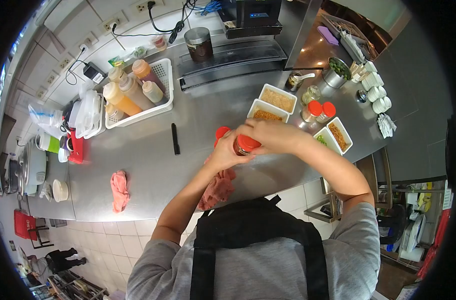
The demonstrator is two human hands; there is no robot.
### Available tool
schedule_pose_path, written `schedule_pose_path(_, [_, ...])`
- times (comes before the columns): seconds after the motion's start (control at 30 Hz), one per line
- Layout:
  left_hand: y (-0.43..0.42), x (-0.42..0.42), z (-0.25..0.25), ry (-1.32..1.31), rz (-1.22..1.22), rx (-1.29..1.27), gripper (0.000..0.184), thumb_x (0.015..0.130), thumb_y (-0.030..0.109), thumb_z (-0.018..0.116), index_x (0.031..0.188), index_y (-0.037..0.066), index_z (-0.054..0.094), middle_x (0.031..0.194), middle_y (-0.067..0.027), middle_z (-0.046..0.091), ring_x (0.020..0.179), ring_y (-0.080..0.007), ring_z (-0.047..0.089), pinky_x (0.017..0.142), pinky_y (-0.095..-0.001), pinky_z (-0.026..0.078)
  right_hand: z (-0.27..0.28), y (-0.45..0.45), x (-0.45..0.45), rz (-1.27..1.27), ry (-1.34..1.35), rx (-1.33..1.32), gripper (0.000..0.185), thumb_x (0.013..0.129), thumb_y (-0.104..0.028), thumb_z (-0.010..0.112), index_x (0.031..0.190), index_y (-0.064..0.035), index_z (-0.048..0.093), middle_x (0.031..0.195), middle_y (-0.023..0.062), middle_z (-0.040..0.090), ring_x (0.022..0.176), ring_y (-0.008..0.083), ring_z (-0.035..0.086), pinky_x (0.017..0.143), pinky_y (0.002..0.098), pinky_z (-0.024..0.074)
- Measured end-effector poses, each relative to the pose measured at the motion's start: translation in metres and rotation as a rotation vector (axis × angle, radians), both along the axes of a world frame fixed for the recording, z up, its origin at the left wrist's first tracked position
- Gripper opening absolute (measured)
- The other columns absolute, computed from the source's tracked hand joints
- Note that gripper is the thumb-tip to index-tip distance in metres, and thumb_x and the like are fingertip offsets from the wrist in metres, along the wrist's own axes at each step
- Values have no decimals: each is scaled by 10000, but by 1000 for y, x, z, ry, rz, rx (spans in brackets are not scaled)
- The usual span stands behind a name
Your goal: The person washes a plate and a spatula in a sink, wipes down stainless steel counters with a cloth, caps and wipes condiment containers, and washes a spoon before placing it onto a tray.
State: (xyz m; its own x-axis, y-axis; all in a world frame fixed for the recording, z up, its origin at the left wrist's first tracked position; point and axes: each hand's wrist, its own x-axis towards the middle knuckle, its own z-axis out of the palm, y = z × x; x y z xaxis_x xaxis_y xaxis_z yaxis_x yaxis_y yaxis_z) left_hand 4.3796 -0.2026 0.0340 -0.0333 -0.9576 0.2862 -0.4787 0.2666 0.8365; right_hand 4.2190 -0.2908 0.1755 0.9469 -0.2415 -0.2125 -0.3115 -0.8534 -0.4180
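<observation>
One view serves, set on the person's head and facing forward and steeply down, close above the grey shirt (268, 270) and black apron (253, 225) along the lower edge, with the left hand (229, 151) and right hand (267, 136) near the middle. Its lens is very wide, rounding the corners into black and bowing straight lines, so it takes in the steel bench (148, 170), the tiled wall (91, 20) at upper left and the floor (108, 240) at lower left.
</observation>
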Motion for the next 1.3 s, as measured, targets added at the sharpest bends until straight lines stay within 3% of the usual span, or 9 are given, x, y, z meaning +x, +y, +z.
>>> schedule_pose_path(0.1, [0,-7,1,-23,0,-7,604,579,260,847,1064,10,589,1007,-144,625,905,-310,602,819,-390,477,-24,2,9,-232,137,-302,441,758,-306,728,1042,-10,566,956,225,628,792,334,677,660,415,540])
schedule_pose_path(0.2, [-1,-9,0,-58,77,37,602,564,246,854,1056,18,591,993,-131,626,898,-305,607,820,-384,476,-15,0,5,-250,129,-261,450,779,-368,686,992,13,576,820,220,621,695,337,669,600,418,538])
schedule_pose_path(0.5, [-9,-3,-11,45,-39,8,598,591,267,836,1076,16,592,1036,-144,618,989,-320,589,873,-390,464,-11,-14,-2,118,-68,137,456,728,4,698,1137,-128,547,1150,98,507,1098,325,546,871,400,460])
schedule_pose_path(0.67, [-11,-8,3,5,15,-56,579,602,252,839,1077,22,599,1020,-138,626,953,-310,599,852,-386,472,-7,-10,-2,-25,-17,-94,303,853,-254,627,1055,-32,582,889,151,630,840,354,641,720,419,508])
schedule_pose_path(0.8, [-11,-11,7,-53,64,-55,556,614,233,848,1082,37,620,979,-124,644,886,-306,621,814,-388,484,1,-10,5,-231,248,-357,593,872,-563,523,922,17,639,700,176,653,660,368,657,594,419,519])
schedule_pose_path(0.9, [-19,-5,-1,-66,52,-67,612,599,263,854,1106,23,608,997,-141,640,906,-318,620,825,-395,484,-6,-16,-3,-219,-200,-334,686,829,-658,494,861,1,682,750,177,664,692,347,668,605,408,522])
schedule_pose_path(1.0, [-17,0,2,-35,102,-24,660,574,276,862,1127,26,601,1034,-155,640,950,-327,620,859,-399,483,9,-25,0,-237,265,-279,566,861,-576,525,1054,-61,658,785,173,669,717,347,661,659,427,517])
schedule_pose_path(1.17, [-17,7,10,-6,137,-26,667,560,275,862,1117,22,598,1055,-170,641,985,-332,622,885,-403,483,-19,-29,-3,4,-376,-265,498,889,-523,525,990,-52,651,764,146,674,725,343,666,644,431,522])
schedule_pose_path(1.3, [-24,11,9,-51,248,-80,609,563,267,857,1052,13,599,995,-151,648,947,-324,628,852,-402,490,-32,-19,23,-211,-262,-317,435,899,-444,541,990,-27,626,770,172,654,727,354,662,635,406,527])
